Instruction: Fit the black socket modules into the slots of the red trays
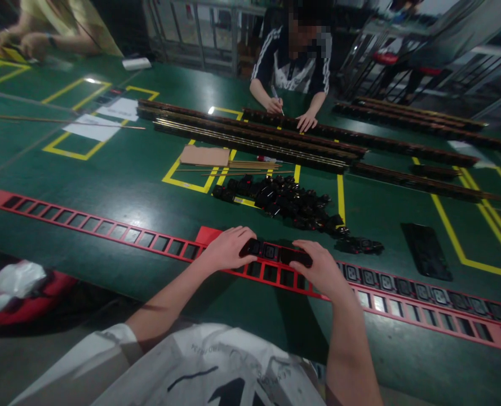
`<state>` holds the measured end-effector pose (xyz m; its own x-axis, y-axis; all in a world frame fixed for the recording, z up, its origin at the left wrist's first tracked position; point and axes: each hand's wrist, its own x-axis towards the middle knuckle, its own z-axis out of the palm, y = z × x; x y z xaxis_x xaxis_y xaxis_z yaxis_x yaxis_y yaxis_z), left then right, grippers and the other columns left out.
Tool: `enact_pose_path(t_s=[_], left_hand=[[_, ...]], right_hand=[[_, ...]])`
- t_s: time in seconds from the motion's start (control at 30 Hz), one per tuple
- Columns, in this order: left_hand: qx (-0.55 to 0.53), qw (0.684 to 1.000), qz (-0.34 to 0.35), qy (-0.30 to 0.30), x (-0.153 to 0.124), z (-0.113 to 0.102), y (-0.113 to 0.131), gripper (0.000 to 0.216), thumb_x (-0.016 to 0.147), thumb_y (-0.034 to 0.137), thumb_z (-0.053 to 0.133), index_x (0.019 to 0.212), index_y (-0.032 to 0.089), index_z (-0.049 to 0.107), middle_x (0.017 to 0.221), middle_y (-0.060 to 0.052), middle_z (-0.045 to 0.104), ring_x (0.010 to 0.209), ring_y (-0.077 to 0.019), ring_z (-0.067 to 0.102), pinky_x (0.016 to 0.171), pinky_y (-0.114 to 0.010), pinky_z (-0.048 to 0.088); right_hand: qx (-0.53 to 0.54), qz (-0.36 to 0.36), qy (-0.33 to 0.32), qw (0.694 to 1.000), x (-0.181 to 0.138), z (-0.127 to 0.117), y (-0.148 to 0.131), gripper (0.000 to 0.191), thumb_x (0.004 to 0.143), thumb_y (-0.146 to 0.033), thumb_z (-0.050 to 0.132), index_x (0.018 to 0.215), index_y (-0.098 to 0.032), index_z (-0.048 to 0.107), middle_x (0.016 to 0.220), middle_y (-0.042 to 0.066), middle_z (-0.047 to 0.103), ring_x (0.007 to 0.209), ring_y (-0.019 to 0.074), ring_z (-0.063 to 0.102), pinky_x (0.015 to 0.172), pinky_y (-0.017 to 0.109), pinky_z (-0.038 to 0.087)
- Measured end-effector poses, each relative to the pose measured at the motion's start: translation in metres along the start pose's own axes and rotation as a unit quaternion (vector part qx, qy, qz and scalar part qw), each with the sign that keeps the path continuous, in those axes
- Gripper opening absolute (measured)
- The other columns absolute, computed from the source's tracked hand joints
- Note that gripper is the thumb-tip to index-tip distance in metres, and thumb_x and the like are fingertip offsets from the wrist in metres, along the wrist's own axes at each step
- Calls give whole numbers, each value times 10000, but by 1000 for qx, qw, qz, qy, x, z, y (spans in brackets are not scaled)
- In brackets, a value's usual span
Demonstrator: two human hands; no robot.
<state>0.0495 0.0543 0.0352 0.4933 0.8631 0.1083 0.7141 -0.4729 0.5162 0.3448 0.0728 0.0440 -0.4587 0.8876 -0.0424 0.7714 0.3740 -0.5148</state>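
A long red strip (106, 228) with rows of rectangular holes lies across the green table in front of me. My left hand (227, 248) rests on it, fingers curled over a black socket module (250, 246). My right hand (318, 266) presses a second black socket module (296, 256) onto the strip just to the right. Between them sits a seated socket (271, 251). To the right, several holes of the strip hold black sockets (388, 282). A pile of loose black socket modules (292, 204) lies just beyond my hands.
Long dark strips (250, 144) lie across the table's far side, where a person in a striped top (290, 62) works with both hands. Another person's arms (34, 42) are at far left. A black tray (426, 251), a cardboard piece (204, 155), thin rods (250, 166) and paper sheets (93, 127) lie about.
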Motion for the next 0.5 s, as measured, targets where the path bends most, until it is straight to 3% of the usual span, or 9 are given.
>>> enact_pose_path(t_s=[0.27, 0.5], left_hand=[[6, 1000, -4, -7, 0, -1, 0, 357, 841, 364, 678, 1110, 210, 500, 1111, -62, 623, 1018, -259, 592, 905, -416, 489], [12, 1000, -8, -7, -1, 1, -1, 347, 846, 356, 650, 1112, 213, 479, 1104, -64, 623, 995, -262, 590, 894, -425, 486]], right_hand=[[-7, 15, -6, 1000, -14, -10, 23, 377, 804, -271, 708, 1174, -215, 662, 1277, 100, 660, 1197, 290, 596, 1034, 501, 475], [-33, -4, -15, 999, -9, 0, 2, 388, 849, -273, 694, 1230, -217, 643, 1282, 95, 665, 1192, 283, 598, 1024, 499, 472]])
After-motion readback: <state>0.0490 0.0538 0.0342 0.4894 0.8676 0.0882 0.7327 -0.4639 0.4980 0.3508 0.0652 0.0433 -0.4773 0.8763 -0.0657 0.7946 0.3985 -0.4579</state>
